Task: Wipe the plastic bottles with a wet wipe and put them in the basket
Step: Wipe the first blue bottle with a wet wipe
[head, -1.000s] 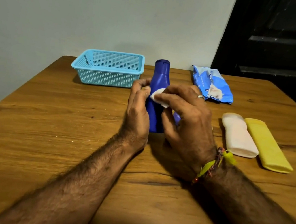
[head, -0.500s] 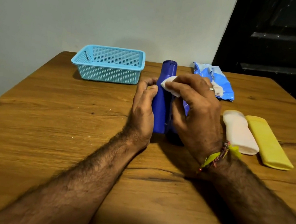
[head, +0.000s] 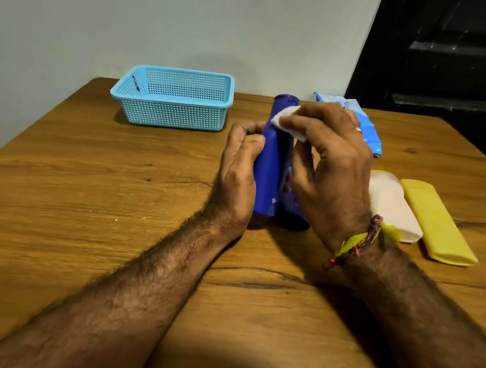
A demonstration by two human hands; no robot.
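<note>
A dark blue plastic bottle (head: 270, 169) stands upright at the middle of the wooden table (head: 103, 226). My left hand (head: 236, 176) grips its left side. My right hand (head: 329, 168) presses a white wet wipe (head: 288, 124) against the bottle's upper part, near the neck. A second dark blue shape (head: 293, 216) shows behind my right hand, mostly hidden. To the right lie a white bottle (head: 393, 206) and a yellow bottle (head: 434, 222), side by side on the table. The light blue mesh basket (head: 172, 97) stands empty at the back left.
A blue wet-wipe packet (head: 366, 129) lies at the back behind my right hand. A pale wall runs along the table's far edge. A dark door fills the upper right.
My right hand has slid the wipe up the bottle from its middle to near the neck. My left hand keeps its hold on the bottle.
</note>
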